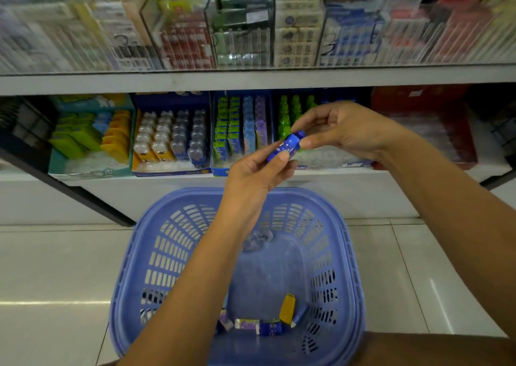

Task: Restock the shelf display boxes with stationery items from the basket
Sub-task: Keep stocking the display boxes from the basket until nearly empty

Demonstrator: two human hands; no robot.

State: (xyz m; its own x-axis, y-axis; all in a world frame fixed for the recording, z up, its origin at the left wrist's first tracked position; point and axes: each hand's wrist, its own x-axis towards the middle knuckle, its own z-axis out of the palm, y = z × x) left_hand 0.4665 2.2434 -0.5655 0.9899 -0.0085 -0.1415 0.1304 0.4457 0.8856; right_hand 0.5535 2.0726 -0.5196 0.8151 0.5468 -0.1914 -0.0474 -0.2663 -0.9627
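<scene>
A small blue tube with pale speckled print is held in the air between both hands, tilted, in front of the lower shelf and above the far rim of the basket. The left hand pinches its lower end between thumb and fingers; the right hand pinches its capped upper end between thumb and forefinger, with the other fingers loosely curled.

Just behind the tube, on the lower shelf, stands a display box with green bottle-shaped items, and beside it a blue display box packed with rows of green, blue and purple packs. Farther left are a box of grey-capped items and a teal box with green and yellow pieces; a red box sits to the right.

Below, the blue slotted basket rests on the pale tiled floor. In its near end lie a yellow item, a dark blue tube and a purple-and-white pack. The upper shelf is blurred.
</scene>
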